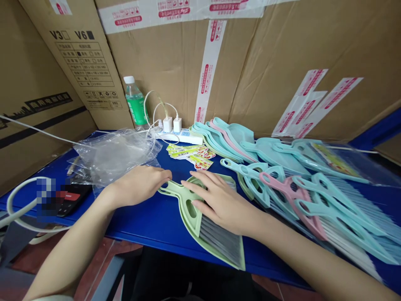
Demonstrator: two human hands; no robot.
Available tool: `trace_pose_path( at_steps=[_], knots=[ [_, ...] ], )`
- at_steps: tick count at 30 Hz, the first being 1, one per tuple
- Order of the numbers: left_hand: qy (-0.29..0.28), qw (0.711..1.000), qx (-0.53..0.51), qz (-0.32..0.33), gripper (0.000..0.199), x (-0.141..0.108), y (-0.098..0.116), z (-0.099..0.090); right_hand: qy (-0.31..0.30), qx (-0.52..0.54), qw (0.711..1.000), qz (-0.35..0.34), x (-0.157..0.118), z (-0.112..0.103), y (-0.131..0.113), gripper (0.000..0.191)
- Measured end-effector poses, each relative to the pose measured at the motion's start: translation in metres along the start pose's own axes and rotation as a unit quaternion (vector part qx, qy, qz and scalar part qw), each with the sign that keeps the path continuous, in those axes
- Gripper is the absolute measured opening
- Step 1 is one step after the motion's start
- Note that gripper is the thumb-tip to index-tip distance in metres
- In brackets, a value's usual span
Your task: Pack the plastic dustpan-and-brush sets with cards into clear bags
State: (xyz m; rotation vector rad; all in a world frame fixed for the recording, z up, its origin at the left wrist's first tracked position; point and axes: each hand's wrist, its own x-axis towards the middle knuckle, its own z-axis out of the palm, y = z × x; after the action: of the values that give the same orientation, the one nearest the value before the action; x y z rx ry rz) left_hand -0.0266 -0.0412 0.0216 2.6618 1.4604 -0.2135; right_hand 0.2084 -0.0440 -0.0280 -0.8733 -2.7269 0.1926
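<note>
A green dustpan [188,223] lies on the blue table with a green-handled brush [216,238] nested in it, its grey bristles toward the table's front edge. My right hand [216,200] rests over the brush head and pan, fingers spread. At the handle end, my left hand [140,184] is closed, thumb and fingers pinched beside the handle tips; what the pinch holds is too small to make out. Just beyond the hands lie yellow-green printed cards [191,152]. Clear plastic bags [119,152] are heaped behind my left hand.
Blue and pink dustpans [232,138] stand stacked at the back right, and several brushes [313,200] lie at right. A bottle [136,102], a power strip [188,137] with chargers and cardboard boxes [175,62] are behind. A black device [73,198] and white cable [23,225] lie left.
</note>
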Motion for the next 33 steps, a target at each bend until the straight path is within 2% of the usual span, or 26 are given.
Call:
trace_pose_path(
  at_steps=[4, 11, 21, 25, 28, 31, 33],
  knots=[
    [-0.009, 1.0, -0.028, 0.007, 0.027, 0.0, -0.001, 0.001, -0.029, 0.003, 0.999, 0.015, 0.0, 0.003, 0.002, 0.05],
    [0.002, 0.995, -0.09, 0.047, 0.041, 0.001, -0.009, 0.008, -0.066, 0.032, 0.997, 0.015, 0.0, 0.005, 0.005, 0.059],
    [-0.027, 0.983, -0.161, 0.08, 0.036, 0.008, -0.014, 0.006, -0.108, 0.064, 0.992, 0.006, 0.002, 0.0, 0.008, 0.074],
    [-0.077, 0.956, -0.27, 0.085, 0.036, 0.011, -0.015, 0.008, -0.09, 0.066, 0.994, 0.001, 0.002, 0.002, 0.01, 0.077],
    [-0.113, 0.916, -0.377, 0.076, 0.04, 0.014, -0.018, 0.012, -0.078, 0.067, 0.995, -0.007, 0.002, 0.005, 0.012, 0.078],
    [-0.129, 0.874, -0.46, 0.088, 0.044, 0.019, -0.021, 0.019, -0.076, 0.059, 0.995, -0.009, 0.002, 0.005, 0.014, 0.077],
    [-0.124, 0.859, -0.488, 0.091, 0.045, 0.02, -0.023, 0.023, -0.075, 0.05, 0.996, -0.003, 0.003, 0.003, 0.015, 0.074]
  ],
)
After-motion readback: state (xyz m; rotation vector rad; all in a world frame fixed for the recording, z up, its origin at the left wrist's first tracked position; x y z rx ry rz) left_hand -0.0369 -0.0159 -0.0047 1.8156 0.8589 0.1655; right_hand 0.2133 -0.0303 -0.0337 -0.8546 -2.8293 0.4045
